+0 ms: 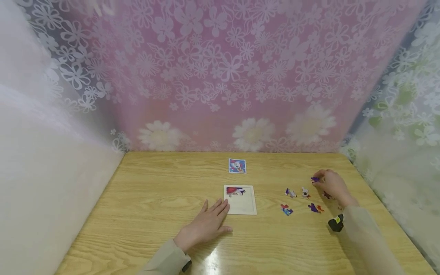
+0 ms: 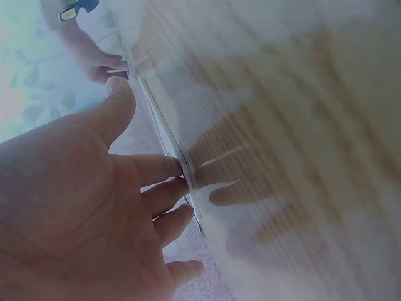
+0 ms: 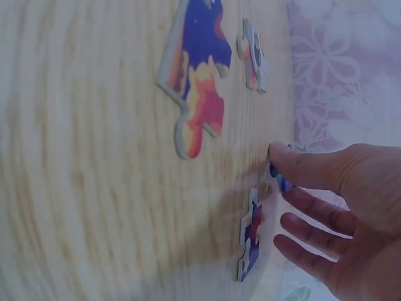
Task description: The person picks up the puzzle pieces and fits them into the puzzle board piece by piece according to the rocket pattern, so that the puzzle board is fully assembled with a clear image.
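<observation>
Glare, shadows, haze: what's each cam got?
Head: bright glare on the table below the left hand; left wrist: washed-out haze, plus a dark hand-shaped patch on the table, shadow or reflection unclear; right wrist: a soft shadow across the table near the right hand.

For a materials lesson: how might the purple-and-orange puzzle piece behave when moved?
The puzzle piece is probably stiff, with no visible bend. Being small beside the right hand, it seems light. Lying flat, it likely won't roll.

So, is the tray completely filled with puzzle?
No, the puzzle covers only the upper left of the tray, whose remaining surface shows bare.
</observation>
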A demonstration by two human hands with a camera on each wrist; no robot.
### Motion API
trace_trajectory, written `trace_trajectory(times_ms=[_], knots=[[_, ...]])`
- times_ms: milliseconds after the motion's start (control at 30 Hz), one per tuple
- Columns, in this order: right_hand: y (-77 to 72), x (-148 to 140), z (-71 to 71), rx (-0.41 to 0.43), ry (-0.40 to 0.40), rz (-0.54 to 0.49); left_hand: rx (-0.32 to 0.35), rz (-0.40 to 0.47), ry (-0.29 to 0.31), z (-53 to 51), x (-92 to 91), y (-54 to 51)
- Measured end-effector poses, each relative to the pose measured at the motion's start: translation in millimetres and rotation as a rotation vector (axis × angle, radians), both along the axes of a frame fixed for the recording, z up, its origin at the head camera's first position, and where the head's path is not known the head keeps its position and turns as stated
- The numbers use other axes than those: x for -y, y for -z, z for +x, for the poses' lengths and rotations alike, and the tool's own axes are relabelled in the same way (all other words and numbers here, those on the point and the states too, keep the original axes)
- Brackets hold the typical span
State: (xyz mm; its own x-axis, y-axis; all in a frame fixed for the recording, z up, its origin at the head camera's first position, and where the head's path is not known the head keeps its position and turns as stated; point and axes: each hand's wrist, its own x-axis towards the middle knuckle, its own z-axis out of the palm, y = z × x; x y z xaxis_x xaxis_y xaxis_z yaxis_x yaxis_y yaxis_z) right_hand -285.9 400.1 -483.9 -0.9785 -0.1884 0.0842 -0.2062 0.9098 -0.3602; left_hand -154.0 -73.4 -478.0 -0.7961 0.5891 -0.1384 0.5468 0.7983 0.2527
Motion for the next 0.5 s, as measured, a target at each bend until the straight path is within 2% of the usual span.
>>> trace_trajectory(times_ms=[200, 400, 500], knots=[[0.6, 0.8, 3.6, -0.002, 0.026, -0.069, -0.007, 0.001, 0.003, 1.6, -1.1, 0.5], [1.6, 5.2, 4.0, -0.089, 0.039, -0.091, -0.010, 0.008, 0.001, -0.1, -1.2, 2.6], [-0.8, 7.6, 3.8, -0.103, 0.056, -0.104, -0.017, 0.007, 0.002, -1.8, -1.0, 4.7]])
